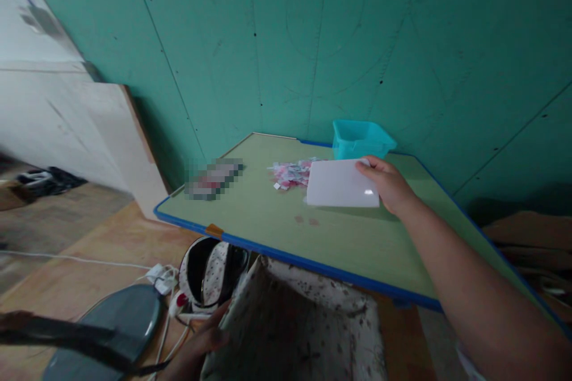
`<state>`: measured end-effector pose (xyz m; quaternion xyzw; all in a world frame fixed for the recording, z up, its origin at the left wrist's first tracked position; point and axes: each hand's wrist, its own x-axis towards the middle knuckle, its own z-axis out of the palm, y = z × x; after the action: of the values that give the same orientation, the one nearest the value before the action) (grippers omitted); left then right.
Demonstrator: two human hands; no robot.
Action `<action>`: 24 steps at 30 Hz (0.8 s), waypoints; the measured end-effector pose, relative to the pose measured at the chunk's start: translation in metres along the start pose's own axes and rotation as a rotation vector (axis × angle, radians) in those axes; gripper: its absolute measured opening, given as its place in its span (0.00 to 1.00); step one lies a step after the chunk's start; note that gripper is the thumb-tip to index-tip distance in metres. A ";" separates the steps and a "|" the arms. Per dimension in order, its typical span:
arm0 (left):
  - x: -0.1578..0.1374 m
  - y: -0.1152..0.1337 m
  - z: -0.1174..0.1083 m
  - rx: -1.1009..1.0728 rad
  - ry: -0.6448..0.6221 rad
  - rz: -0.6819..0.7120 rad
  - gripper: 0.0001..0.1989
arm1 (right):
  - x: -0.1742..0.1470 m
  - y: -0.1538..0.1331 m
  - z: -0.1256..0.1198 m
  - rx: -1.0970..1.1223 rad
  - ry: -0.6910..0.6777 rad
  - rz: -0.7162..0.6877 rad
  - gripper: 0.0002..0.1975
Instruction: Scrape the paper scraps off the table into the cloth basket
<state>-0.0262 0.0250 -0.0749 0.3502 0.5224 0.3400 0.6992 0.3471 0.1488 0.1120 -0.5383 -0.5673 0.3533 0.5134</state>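
Observation:
My right hand (388,181) grips a flat white board (339,184) by its right edge, thumb on top, above the table. Partly behind the board lies a heap of small pink, white and bluish pieces (292,172); their kind is too small to make out. Two small pinkish pieces (313,222) lie apart, nearer the front edge. Low in the view, my left hand (203,342) holds the left side of a fabric bin (313,333) with a dark floral pattern, just below the table's front edge. Some of its fingers are hidden.
The pale green table (357,250) has a blue edge and stands against a green wall (268,41). A turquoise plastic basket (361,140) sits at its back. A blurred-out flat item (217,180) lies left. Below are a grey stool (107,327), cables and a patterned bag (214,274).

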 end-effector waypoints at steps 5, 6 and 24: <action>0.001 -0.001 0.007 -0.024 0.022 0.055 0.10 | -0.003 0.000 0.004 0.027 -0.159 0.079 0.13; 0.001 -0.002 0.006 -0.022 0.023 0.064 0.09 | -0.003 -0.001 0.004 0.037 -0.161 0.076 0.13; -0.015 -0.004 -0.001 0.031 -0.101 0.040 0.07 | -0.018 -0.007 0.021 -0.119 -0.475 0.095 0.11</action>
<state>-0.0301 0.0101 -0.0707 0.3882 0.4848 0.3276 0.7120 0.3233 0.1336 0.1108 -0.4954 -0.6658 0.4598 0.3160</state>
